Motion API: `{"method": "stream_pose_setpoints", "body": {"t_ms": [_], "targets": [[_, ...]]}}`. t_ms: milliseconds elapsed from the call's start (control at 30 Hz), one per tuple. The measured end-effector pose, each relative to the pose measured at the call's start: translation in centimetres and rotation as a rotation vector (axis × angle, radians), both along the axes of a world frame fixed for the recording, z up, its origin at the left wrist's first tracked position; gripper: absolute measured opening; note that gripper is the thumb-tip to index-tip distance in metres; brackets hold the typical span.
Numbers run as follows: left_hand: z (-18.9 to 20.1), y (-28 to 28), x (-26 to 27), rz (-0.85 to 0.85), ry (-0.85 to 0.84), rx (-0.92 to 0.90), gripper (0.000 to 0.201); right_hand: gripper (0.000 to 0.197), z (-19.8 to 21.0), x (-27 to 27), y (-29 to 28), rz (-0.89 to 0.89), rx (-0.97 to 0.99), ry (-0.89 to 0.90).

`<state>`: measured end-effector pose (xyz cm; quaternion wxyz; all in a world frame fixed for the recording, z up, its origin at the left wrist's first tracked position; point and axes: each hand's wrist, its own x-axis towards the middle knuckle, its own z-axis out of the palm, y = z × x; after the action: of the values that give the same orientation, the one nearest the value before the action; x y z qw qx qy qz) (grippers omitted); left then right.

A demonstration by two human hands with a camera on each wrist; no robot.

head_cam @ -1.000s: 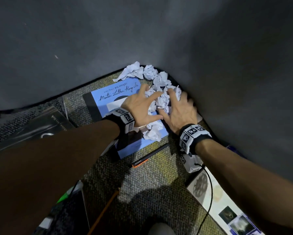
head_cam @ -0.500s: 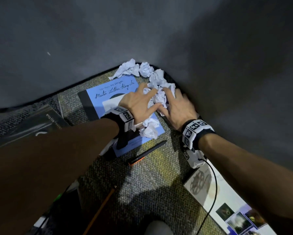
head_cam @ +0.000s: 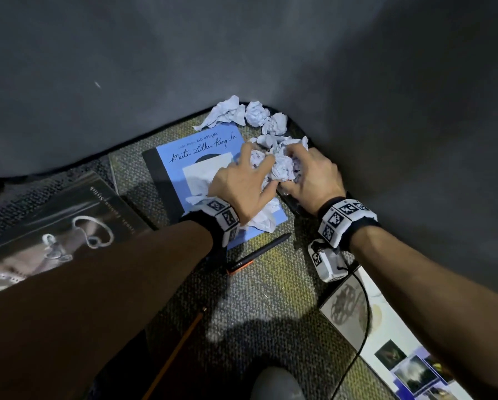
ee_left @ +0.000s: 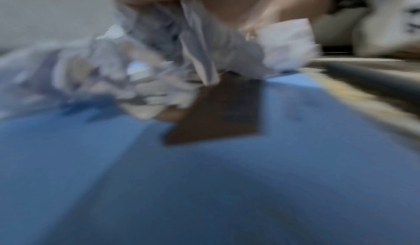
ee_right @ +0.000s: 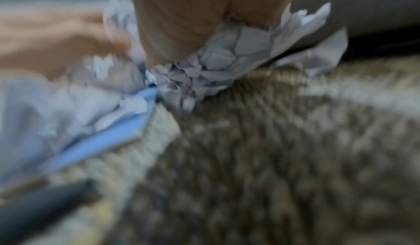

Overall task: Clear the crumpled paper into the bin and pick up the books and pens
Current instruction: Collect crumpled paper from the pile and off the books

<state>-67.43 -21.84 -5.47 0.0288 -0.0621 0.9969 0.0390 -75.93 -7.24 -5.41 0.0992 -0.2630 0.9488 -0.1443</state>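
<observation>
Several crumpled white paper balls lie heaped on the right edge of a blue book on the carpet. My left hand and right hand face each other over the heap, fingers curled into the paper from both sides. In the left wrist view paper is bunched under the palm above the blue cover. The right wrist view shows paper gripped under the right hand. More balls sit loose in the corner. One ball lies under my left wrist.
A black pen with an orange end lies just below the blue book, and a pencil lies nearer me. A dark book is at left, a white picture book at right. Grey walls close the corner.
Both hands went from lying flat on the paper to curling their fingers in, bunching the heap tighter between them.
</observation>
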Motion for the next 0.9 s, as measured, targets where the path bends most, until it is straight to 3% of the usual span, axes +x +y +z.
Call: {"method": "stream_pose_setpoints", "body": {"t_ms": [167,267,433,633,900], "targets": [[0.4,1.1,0.9,-0.046,-0.097,-0.002,0.053,0.049,1.3,1.0,2.8,-0.06,-0.078,0.042],[0.8,0.9,1.0,-0.057,-0.113,0.039,0.05,0.034,2.1,2.0,4.5,-0.178,-0.295,0.082],[1.0,0.7,0.6,-0.101,-0.125,0.099,0.045,0.02,4.0,3.1,4.4,-0.331,-0.576,-0.072],[0.9,-0.9,2.1,0.029,-0.023,0.294,0.043,0.017,6.4,4.0,3.4,-0.355,-0.815,-0.29],[4.9,-4.8,4.9,0.106,0.102,0.331,0.036,0.014,9.0,6.7,-0.9,-0.26,-0.698,-0.237]]}}
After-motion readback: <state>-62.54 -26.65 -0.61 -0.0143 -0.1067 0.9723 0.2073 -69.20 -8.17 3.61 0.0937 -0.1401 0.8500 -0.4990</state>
